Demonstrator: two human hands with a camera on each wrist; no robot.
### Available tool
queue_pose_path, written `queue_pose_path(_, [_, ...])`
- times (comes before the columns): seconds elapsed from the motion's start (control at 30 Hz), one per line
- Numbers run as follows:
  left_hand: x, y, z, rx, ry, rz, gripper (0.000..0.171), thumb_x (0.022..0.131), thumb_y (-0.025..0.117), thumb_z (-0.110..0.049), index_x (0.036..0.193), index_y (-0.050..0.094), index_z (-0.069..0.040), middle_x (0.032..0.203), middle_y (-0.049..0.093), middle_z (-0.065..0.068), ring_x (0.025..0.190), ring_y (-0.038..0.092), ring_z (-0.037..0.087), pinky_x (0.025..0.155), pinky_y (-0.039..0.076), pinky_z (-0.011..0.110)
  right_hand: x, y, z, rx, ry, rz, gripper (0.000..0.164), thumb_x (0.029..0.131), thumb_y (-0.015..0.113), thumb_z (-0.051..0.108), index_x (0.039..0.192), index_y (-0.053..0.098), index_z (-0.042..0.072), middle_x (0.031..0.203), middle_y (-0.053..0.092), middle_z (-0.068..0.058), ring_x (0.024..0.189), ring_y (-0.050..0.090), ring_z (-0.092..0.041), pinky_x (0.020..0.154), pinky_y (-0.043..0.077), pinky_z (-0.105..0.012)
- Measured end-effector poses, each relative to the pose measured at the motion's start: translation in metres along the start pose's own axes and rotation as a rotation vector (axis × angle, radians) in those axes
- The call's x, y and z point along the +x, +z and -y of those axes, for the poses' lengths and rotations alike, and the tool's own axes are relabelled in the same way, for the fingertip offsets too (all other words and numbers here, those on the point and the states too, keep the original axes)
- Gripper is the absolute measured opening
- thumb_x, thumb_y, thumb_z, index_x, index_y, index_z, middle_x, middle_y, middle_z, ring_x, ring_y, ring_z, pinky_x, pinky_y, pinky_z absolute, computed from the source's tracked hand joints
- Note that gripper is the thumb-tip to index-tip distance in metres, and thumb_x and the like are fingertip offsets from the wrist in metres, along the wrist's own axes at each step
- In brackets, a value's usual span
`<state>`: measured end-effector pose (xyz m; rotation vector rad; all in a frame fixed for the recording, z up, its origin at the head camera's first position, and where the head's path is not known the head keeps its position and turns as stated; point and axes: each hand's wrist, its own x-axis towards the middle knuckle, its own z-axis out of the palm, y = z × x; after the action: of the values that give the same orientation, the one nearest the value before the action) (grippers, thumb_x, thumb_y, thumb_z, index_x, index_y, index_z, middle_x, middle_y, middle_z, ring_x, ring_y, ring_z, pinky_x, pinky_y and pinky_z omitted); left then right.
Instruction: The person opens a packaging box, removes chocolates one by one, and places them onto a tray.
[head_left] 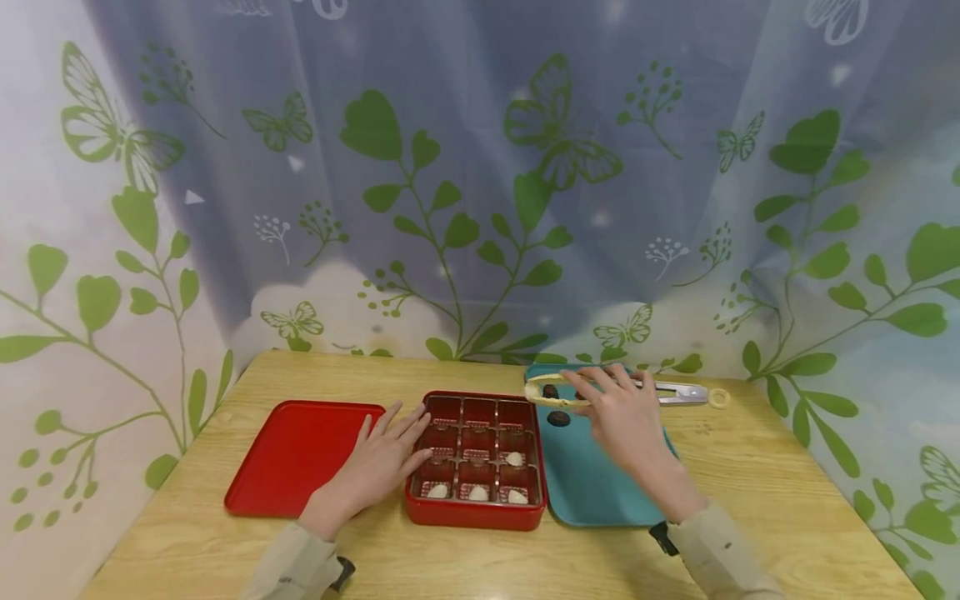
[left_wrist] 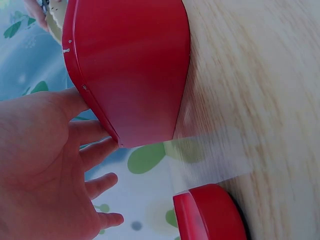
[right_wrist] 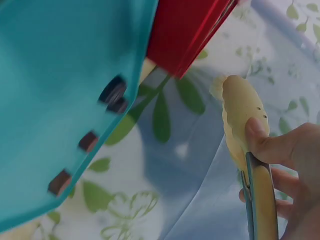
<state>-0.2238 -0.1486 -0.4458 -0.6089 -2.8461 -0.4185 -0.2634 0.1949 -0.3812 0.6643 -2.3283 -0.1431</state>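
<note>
My right hand [head_left: 626,417] holds a pair of tongs [right_wrist: 245,115] with cream scalloped tips and metal arms, pinched between thumb and fingers. In the head view the tips hover over the back left of a teal tray [head_left: 600,492]; a pale shape shows between them. Dark chocolates [head_left: 558,418] lie on the tray below. With fingers spread straight, my left hand [head_left: 378,467] touches the left rim of a red box [head_left: 476,515]. Its clear divided insert has white pieces [head_left: 477,494] along the front row and one [head_left: 513,459] in the middle row at right.
A flat red lid [head_left: 288,458] lies left of the box, partly under my left forearm. The box stands close against the tray's left side. Behind the wooden table [head_left: 480,571] hangs a curtain [head_left: 465,208] printed with leaves and butterflies.
</note>
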Motion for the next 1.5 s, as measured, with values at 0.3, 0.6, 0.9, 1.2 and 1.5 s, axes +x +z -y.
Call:
queue_pose_path(0.3, [-0.001,-0.002,0.001,-0.002,-0.004,0.005,0.056,0.093,0.051,-0.038,0.140,0.041,-0.010,0.147,0.034,0.005,0.137,0.020,0.036,0.103,0.016,0.065,-0.017,0.012,-0.041,-0.001,0.089,0.060,0.058,0.072,0.064,-0.005,0.123,0.060,0.023,0.108,0.062,0.000,0.098,0.051,-0.024,0.073,0.033,-0.047])
queue_pose_path(0.6, [-0.002,-0.001,0.002,0.007,0.008,-0.007,0.056,0.093,0.051,-0.039,0.140,0.040,-0.010,0.147,0.033,0.006,0.137,0.020,0.036,0.103,0.017,0.065,-0.034,0.027,-0.061,-0.040,0.134,0.154,0.049,0.071,0.077,0.011,0.117,0.065,0.024,0.108,0.063,-0.001,0.096,0.051,-0.026,0.069,0.031,-0.048])
queue_pose_path(0.9, [-0.002,0.000,0.001,0.002,0.007,0.002,0.056,0.093,0.051,-0.039,0.140,0.040,-0.010,0.147,0.033,0.005,0.137,0.019,0.035,0.103,0.017,0.065,-0.040,0.034,-0.062,-0.052,0.143,0.285,0.051,0.069,0.080,0.024,0.118,0.065,0.027,0.103,0.064,0.001,0.088,0.049,-0.023,0.066,0.027,-0.044])
queue_pose_path(1.2, [0.000,0.003,0.002,0.000,0.010,0.003,0.056,0.093,0.050,-0.040,0.140,0.040,-0.011,0.148,0.033,0.005,0.138,0.019,0.035,0.103,0.016,0.065,-0.043,0.038,-0.061,-0.033,0.155,0.271,0.055,0.069,0.080,0.022,0.121,0.063,0.023,0.105,0.064,-0.002,0.087,0.050,-0.025,0.066,0.029,-0.044])
queue_pose_path(1.5, [0.000,0.001,0.002,0.005,0.008,0.002,0.056,0.093,0.050,-0.040,0.140,0.040,-0.010,0.147,0.033,0.005,0.138,0.019,0.035,0.103,0.017,0.065,-0.041,0.029,-0.065,-0.033,0.165,0.130,0.062,0.068,0.077,0.009,0.126,0.058,0.022,0.110,0.062,-0.003,0.099,0.049,-0.027,0.069,0.032,-0.048])
